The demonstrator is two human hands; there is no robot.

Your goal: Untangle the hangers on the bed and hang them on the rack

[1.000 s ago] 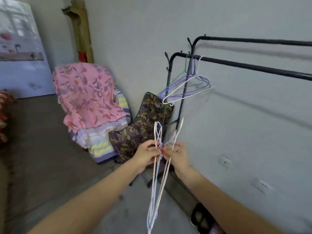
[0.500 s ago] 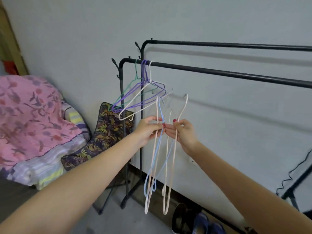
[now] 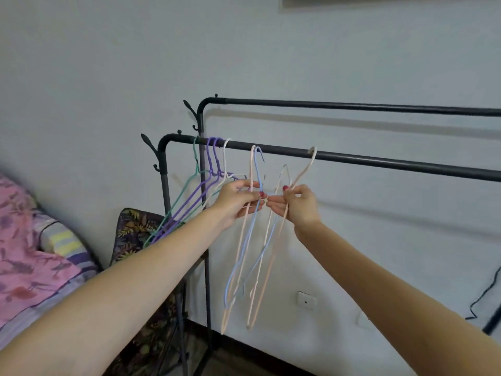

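A black two-rail clothes rack (image 3: 379, 160) stands against the wall. On its front rail hang a green hanger (image 3: 187, 185), two purple hangers (image 3: 189, 202) and a white one. My left hand (image 3: 238, 199) pinches a cream and a blue wire hanger (image 3: 250, 240) by their necks, their hooks level with the front rail. My right hand (image 3: 296, 203) grips a white and a cream hanger (image 3: 268, 267); the cream hook lies against the front rail. All the held hangers dangle downward, close together.
A floral cushion (image 3: 135, 234) leans at the rack's left foot. Pink floral bedding (image 3: 24, 256) over striped bedding lies at the left edge. A wall socket (image 3: 305, 302) sits low on the wall, and a black cable (image 3: 485, 294) hangs at the right.
Both hands have lifted the hangers up to the front rail and drawn slightly apart. The hooks now reach the rail instead of hanging below it.
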